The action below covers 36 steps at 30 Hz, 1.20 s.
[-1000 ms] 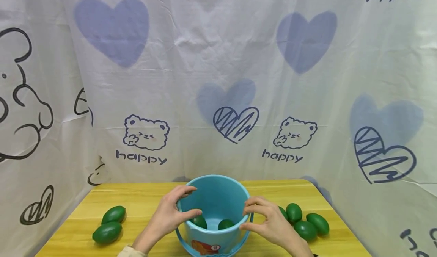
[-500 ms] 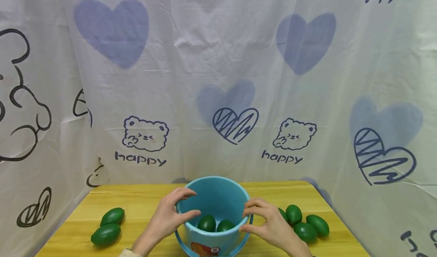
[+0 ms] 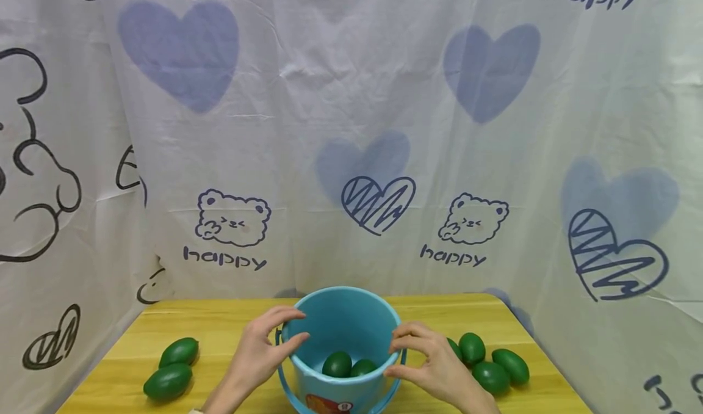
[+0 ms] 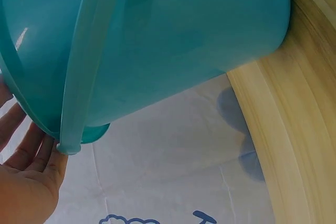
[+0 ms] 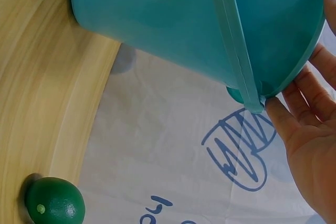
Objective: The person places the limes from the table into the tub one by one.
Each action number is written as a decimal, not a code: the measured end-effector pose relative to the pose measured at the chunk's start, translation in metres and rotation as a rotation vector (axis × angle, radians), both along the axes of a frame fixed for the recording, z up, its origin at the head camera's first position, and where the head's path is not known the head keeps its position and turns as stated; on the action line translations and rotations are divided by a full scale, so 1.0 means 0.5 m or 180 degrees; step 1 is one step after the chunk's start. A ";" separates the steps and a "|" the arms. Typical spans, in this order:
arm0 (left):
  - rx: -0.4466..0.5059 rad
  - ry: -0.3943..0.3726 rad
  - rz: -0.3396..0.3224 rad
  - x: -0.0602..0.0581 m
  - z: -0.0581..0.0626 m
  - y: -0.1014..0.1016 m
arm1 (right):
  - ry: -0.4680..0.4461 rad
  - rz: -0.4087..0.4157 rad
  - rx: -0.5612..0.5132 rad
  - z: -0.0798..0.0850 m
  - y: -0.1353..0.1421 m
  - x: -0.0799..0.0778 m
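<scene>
A light blue bucket [image 3: 357, 392] stands upright on the table in the head view. Inside lie two dark green, lime-like fruits, one left [image 3: 337, 364] and one right [image 3: 363, 367]. My left hand [image 3: 258, 350] is at the bucket's left rim, thumb and fingers spread apart, with nothing between them. At the right rim, my right hand [image 3: 431, 359] touches the edge with relaxed fingers; in the right wrist view its fingers [image 5: 310, 98] lie against the rim near the handle's [image 5: 239, 51] pivot. The left wrist view shows the left fingers [image 4: 31, 148] beside the rim and handle.
Two similar green fruits [image 3: 168, 382] lie on the wooden table [image 3: 219, 322] at left. Several more [image 3: 491, 377] are grouped at right, partly behind the right hand. A white curtain [image 3: 307, 249] with hearts and bears hangs behind the table.
My left hand has drawn slightly leftward from the bucket's inside. The left fruit in the bucket has rolled right, out from behind the thumb, to beside the other. The right hand has barely moved.
</scene>
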<state>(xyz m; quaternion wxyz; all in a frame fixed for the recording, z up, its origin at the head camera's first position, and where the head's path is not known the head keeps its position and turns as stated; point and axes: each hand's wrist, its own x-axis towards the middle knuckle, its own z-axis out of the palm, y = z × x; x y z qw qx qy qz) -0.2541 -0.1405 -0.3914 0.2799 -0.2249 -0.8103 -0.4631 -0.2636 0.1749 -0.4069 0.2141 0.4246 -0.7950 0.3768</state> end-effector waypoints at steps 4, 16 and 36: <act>-0.0001 -0.0146 0.0052 -0.010 -0.015 -0.019 | -0.0012 -0.0005 0.0020 0.002 -0.002 0.000; 0.0012 -0.0551 0.0371 -0.002 -0.032 -0.057 | -0.0152 -0.0047 -0.0005 0.004 -0.001 0.006; 0.0044 -0.1303 0.0500 0.009 -0.059 -0.128 | 0.0162 0.0004 -0.0012 0.065 -0.020 0.053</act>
